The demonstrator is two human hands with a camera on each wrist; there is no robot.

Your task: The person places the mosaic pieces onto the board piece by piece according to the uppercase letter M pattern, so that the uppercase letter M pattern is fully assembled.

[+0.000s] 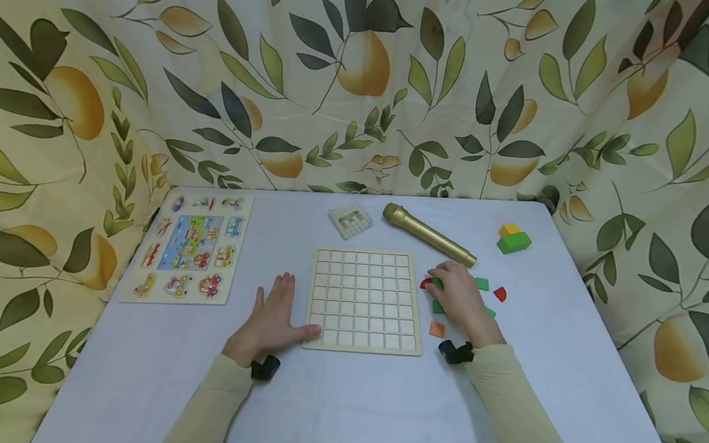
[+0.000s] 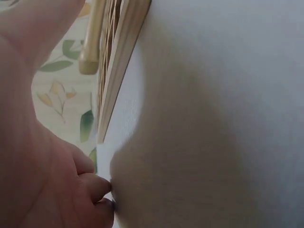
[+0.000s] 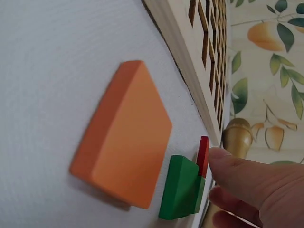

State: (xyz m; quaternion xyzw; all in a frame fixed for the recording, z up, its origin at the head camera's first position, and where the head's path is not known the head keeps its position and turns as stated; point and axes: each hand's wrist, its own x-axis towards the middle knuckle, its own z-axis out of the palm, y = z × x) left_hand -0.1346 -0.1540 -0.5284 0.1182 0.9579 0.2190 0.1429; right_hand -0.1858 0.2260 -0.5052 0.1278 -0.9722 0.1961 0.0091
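A pale wooden grid board with empty square cells lies in the middle of the white table. My left hand rests flat on the table, its thumb against the board's lower left corner. Just right of the board, my right hand hovers low over several small coloured pieces. Its fingertips touch a red piece that stands beside a green piece. An orange piece lies nearer my wrist, also seen as the orange piece in the head view.
A gold microphone lies behind the board, next to a small patterned card. Yellow and green blocks sit at the far right. A vehicle puzzle board lies at the left. Leaf-print cloth surrounds the table.
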